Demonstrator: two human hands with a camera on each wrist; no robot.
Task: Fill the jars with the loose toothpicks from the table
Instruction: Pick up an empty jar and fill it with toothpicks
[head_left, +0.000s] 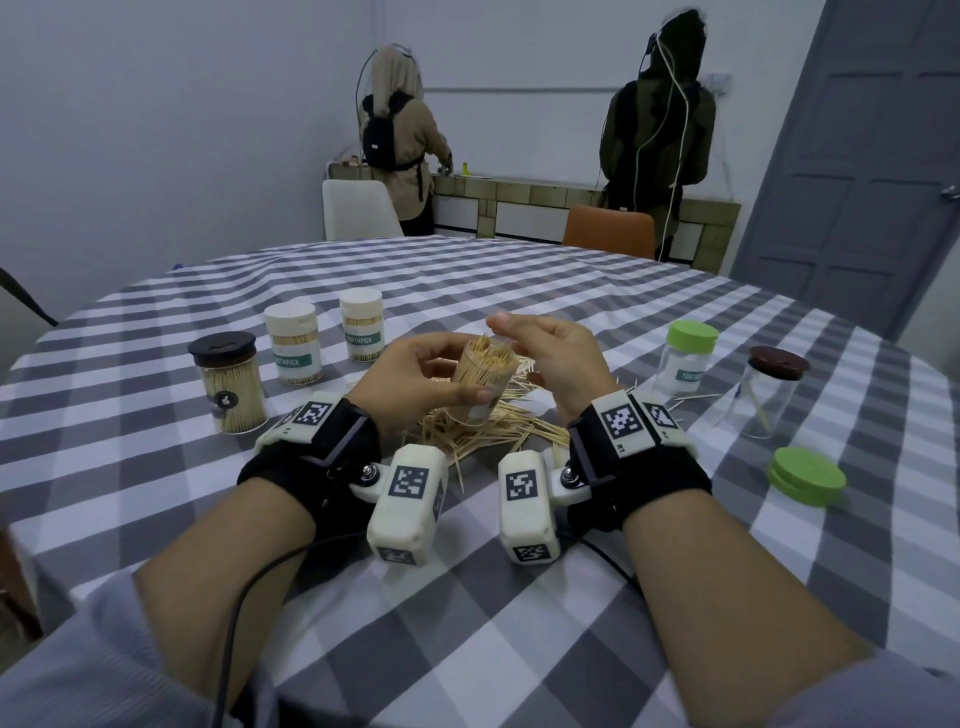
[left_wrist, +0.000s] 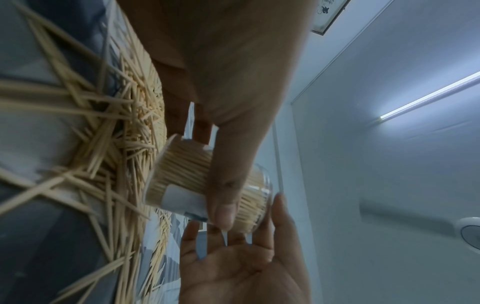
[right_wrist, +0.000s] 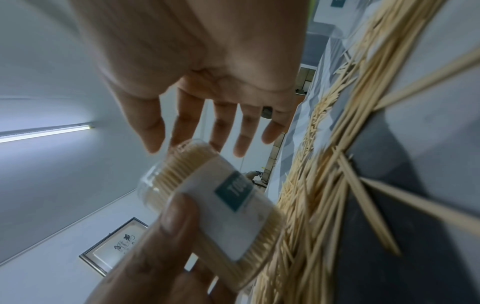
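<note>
The left hand (head_left: 415, 374) is holding an open clear jar (head_left: 480, 382), its grip wrapping the jar's side with the thumb lying across the label, as the left wrist view shows. The jar is tilting a little, is packed with toothpicks that are poking above its mouth, and is hanging just over the loose toothpick pile (head_left: 488, 434) lying on the checked table (head_left: 519, 597). The right hand (head_left: 553, 358) is hovering beside the jar's mouth, its grip holding nothing, the fingers (right_wrist: 244, 131) lying relaxed and spread in the right wrist view. To the left, three filled jars are standing upright and capped: a black-lidded jar (head_left: 228, 382) nearest, then two white-lidded jars (head_left: 293, 343) behind it. To the right, a green-lidded jar (head_left: 683, 358) and a brown-lidded jar (head_left: 769, 389) are standing nearly empty, a few stray toothpicks lying around them. A loose green lid (head_left: 805, 475) is resting flat near the table's right edge.
</note>
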